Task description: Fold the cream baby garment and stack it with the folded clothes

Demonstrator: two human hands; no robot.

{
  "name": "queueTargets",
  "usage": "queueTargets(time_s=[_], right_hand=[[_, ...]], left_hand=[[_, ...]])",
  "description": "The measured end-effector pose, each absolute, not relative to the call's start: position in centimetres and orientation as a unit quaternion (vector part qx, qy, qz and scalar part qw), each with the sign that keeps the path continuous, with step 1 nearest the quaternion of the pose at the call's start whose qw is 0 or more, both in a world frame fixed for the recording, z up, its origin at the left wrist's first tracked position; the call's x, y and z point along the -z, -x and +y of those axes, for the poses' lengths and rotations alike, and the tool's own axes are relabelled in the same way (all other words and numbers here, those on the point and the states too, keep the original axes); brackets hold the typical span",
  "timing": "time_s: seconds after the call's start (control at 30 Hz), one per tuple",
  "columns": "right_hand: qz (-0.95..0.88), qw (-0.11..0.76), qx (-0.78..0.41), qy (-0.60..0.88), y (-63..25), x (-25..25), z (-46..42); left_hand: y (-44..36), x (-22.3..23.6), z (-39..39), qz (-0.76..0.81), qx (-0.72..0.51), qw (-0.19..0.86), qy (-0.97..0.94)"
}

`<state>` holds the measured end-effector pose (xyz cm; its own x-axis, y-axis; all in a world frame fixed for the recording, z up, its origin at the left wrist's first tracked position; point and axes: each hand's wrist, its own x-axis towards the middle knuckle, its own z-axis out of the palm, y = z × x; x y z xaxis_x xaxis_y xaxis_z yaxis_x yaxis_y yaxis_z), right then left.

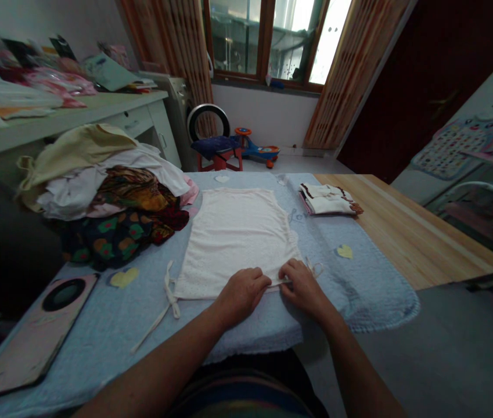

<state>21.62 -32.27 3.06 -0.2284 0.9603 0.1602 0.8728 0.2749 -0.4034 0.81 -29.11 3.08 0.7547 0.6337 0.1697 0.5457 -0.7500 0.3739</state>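
Observation:
A white garment (235, 232) lies spread flat on a light blue blanket (351, 284) that covers part of a wooden table (407, 232). My left hand (241, 290) rests on the garment's near hem, fingers curled and pinching the fabric edge. My right hand (302, 284) is beside it at the near right corner, fingers closed on the same hem by a thin strap (316, 268). A long white tie (163, 307) trails off the garment's near left corner across the blanket.
A pile of mixed clothes (107, 197) sits at the left of the blanket. A folded white garment (328, 199) lies at the far right. A flat pink board (39, 331) lies near left. A desk (63, 116), toy car (257, 150) and stool stand beyond.

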Motion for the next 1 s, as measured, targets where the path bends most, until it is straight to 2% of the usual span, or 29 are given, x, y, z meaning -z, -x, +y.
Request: queueTargets(time_s=[0.3,1.0], right_hand=[[-0.784,0.241,-0.153,0.551,-23.3,-2.8,-33.1],[-0.751,0.173,-0.059,0.634,-25.2,-3.7,-34.6]], left_hand=[[-0.6,-3.0,-29.0,0.3,-0.134,0.127,-0.936],[-0.4,-3.5,-29.3,0.276,-0.151,0.147,-0.938]])
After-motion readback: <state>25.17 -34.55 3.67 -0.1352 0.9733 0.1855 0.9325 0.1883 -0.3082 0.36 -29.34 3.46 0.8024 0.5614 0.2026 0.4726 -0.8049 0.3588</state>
